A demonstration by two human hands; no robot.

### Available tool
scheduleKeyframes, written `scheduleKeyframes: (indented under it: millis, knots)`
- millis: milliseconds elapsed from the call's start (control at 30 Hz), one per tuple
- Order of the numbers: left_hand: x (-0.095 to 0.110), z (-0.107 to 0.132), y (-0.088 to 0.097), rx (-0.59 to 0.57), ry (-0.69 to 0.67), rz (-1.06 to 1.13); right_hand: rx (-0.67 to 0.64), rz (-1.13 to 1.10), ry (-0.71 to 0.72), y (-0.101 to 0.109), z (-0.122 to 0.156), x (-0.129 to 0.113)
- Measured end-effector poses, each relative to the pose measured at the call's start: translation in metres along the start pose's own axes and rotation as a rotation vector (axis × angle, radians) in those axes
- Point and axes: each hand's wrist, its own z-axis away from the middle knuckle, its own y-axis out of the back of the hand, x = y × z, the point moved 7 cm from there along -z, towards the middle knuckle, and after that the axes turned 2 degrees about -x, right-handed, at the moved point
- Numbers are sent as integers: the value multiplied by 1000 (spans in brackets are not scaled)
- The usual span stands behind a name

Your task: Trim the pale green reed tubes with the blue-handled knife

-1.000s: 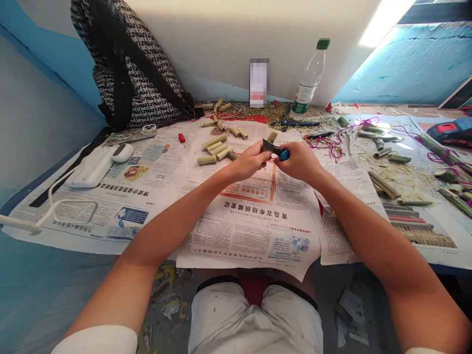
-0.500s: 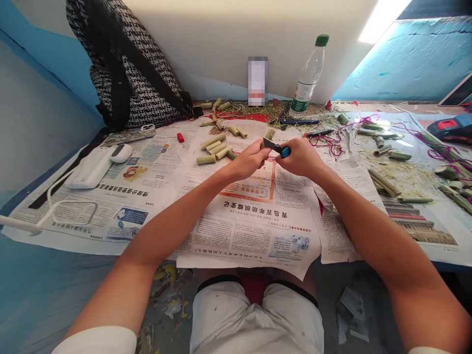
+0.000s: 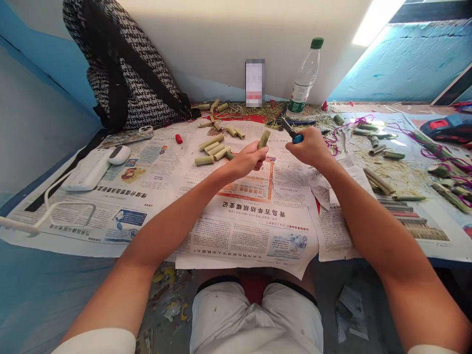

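My left hand is closed round a short piece of bamboo, whose greenish upper end sticks up past the fingers. To the right, my right hand grips a utility knife by its blue handle. The dark blade points up and left, apart from the bamboo. Left of my hands, several cut bamboo pieces lie on the newspaper.
A plastic bottle and a phone stand at the back. A patterned backpack leans at back left, near a white power bank. Bamboo stalks, purple string and shavings lie to the right.
My right hand has drawn the knife away from the bamboo, up and to the right. The bamboo piece now shows more fully in my left hand, which has barely moved.
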Motion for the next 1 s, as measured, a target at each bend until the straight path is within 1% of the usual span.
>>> scheduleKeyframes:
  millis: [67, 133, 200, 267, 333, 400, 433, 500, 600, 633, 700, 833, 900, 967, 1000]
  knots:
    - [4, 2, -3, 3, 16, 32, -38, -23, 73, -5, 3, -6]
    - [7, 6, -7, -18, 19, 53, -127, -34, 150, -16, 7, -15]
    - [10, 11, -12, -56, 21, 62, -190, -28, 173, -23, 7, -17]
    - [10, 14, -18, -115, 30, 61, -162, -12, 93, -19, 3, -8]
    - [9, 15, -21, -143, 33, 63, -70, -3, -37, -4, -2, 7]
    - [6, 12, -18, -114, 32, 65, -22, -13, -50, 8, -4, 11]
    - [4, 10, -14, -83, 30, 61, -38, -28, -27, 8, -4, 9]
    - [0, 5, -7, -29, 30, 38, -121, -51, 53, 1, 1, -1]
    - [-4, 1, -2, -17, 11, 7, -269, -24, 178, -21, 11, -20]
    - [-4, 1, -2, -23, 1, 1, -297, -9, 205, -27, 13, -24]
    - [-4, 3, -3, -34, -5, -11, -315, 20, 225, -32, 15, -27]
    - [-2, 3, -3, -30, 34, -1, -312, 52, 183, -34, 10, -22]
    - [-2, 3, -3, -37, 53, 30, -299, 50, 143, -33, 5, -16]
    - [-2, 3, -5, -61, 63, 67, -234, 29, 57, -26, -3, -3]
    - [-2, 3, -6, -77, 62, 83, -181, 12, -12, -20, -7, 7]
